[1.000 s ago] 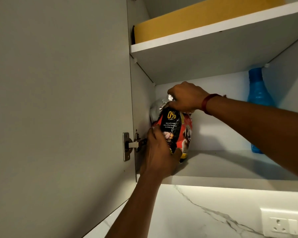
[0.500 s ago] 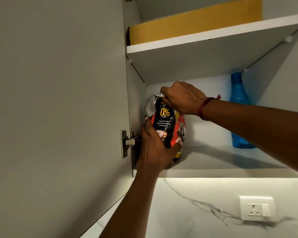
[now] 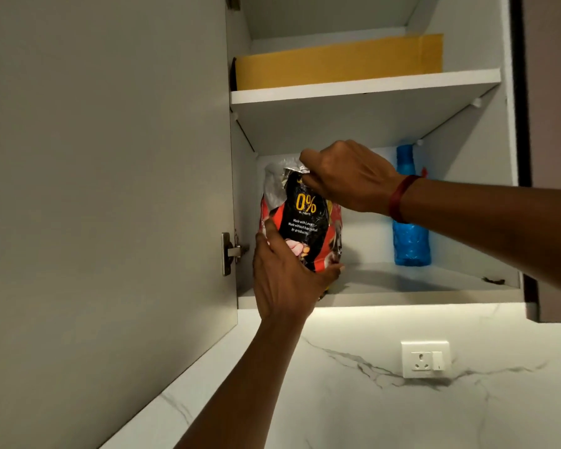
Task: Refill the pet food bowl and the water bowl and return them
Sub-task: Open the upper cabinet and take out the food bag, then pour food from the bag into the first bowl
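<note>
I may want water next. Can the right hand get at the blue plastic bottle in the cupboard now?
Probably not yet: the right hand grips the top of the red-and-black pet food bag. The blue plastic bottle stands unblocked behind that forearm.

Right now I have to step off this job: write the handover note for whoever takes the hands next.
Left hand: cups the lower part of the pet food bag, fingers wrapped round its base.
Right hand: pinches the bag's crumpled foil top.
Bag: upright at the left end of the lower cabinet shelf, door open; whether it rests on the shelf or is lifted clear cannot be told.
Also there: a blue bottle at the back right of that shelf, a yellow box on the shelf above.
Done: bag in hand. Neither bowl is in view.
Left: bring the bag down, fill the food bowl, fill the water bowl, return both.
</note>
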